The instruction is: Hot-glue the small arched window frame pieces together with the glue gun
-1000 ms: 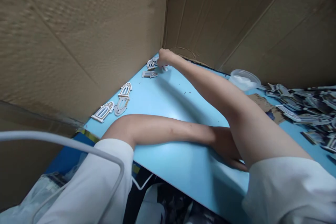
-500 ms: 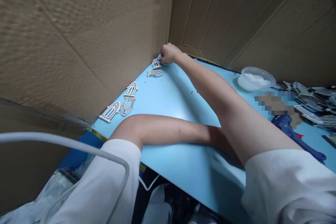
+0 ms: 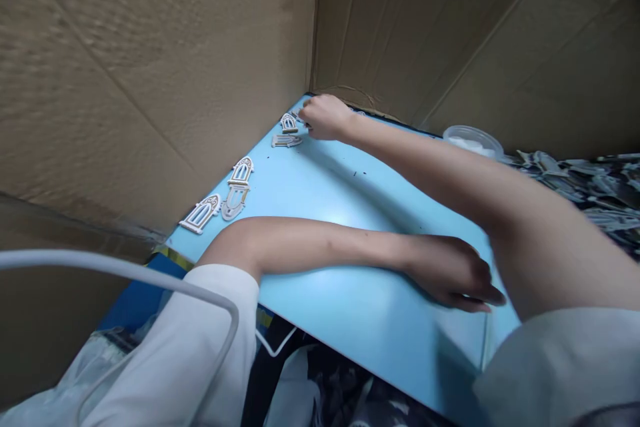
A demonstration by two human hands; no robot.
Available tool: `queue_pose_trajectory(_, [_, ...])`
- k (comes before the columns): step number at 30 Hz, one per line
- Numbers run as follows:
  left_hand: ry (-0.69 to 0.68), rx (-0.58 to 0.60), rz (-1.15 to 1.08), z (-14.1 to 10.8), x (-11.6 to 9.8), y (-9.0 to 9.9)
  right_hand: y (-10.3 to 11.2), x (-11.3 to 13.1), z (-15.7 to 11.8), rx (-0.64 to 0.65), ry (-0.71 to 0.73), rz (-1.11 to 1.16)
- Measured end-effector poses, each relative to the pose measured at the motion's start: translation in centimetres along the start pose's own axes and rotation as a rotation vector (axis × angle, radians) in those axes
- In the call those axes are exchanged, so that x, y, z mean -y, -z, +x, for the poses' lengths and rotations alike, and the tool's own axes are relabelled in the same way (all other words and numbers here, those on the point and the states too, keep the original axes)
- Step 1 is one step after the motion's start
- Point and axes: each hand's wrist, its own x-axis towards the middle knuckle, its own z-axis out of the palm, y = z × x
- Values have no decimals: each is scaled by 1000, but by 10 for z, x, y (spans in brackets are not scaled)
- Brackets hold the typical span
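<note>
My right hand (image 3: 326, 116) reaches to the far corner of the blue table, its fingers curled down beside small white arched window pieces (image 3: 289, 123); what its fingertips hold, if anything, is hidden. My left hand (image 3: 457, 275) rests low over the table on the right, under my right arm, its fingers bent and close together near a clear flat edge (image 3: 486, 340). Whether it grips that edge cannot be made out. Another arched piece (image 3: 201, 213) lies at the left edge, beside a white one (image 3: 241, 171) and a greyish one (image 3: 235, 201).
Cardboard walls (image 3: 240, 33) stand behind the blue table (image 3: 300, 247). A clear round tub (image 3: 473, 141) with white contents sits at the back right, beside a heap of many pieces (image 3: 590, 180). A white cable (image 3: 125, 270) crosses the lower left.
My right hand has pulled back slightly from the corner and my right arm has swung lower and rightward. My left hand has come into sight. The view has shifted a little.
</note>
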Motion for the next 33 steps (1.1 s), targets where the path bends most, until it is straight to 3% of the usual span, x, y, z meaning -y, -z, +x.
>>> queue_pose_trajectory(3, [-128,105,42,-1,2,7,9,3,-83,134,-6,-21])
queue_pose_trajectory(7, [-167,20,56,-3,8,2,10,2,-195,211,-226,-41])
queue_pose_trajectory(11, [-192,-64,67,-6,12,-4,20,-8,-261,238,-398,144])
queue_pose_trajectory(13, [-199,-122,65,-9,14,-6,28,-18,-277,191,-437,277])
queue_pose_trajectory(15, [-199,-234,56,-12,16,-7,33,-31,-288,67,-500,286])
queue_pose_trajectory(17, [-179,-495,17,-14,20,-8,31,-44,-296,-34,-585,190])
queue_pose_trajectory(18, [-138,-564,-5,-16,22,-7,28,-50,-300,-51,-601,155])
queue_pose_trajectory(21, [27,-715,-74,-20,26,-5,9,-62,-314,-5,-464,180])
queue_pose_trajectory(25, [336,-913,-190,-25,32,2,-15,-59,-342,31,-252,222])
queue_pose_trajectory(29, [609,-1020,-341,-26,43,7,-22,-38,-372,-95,-198,222])
queue_pose_trajectory(33, [742,-972,-509,-26,54,8,-29,-14,-382,-189,-182,216])
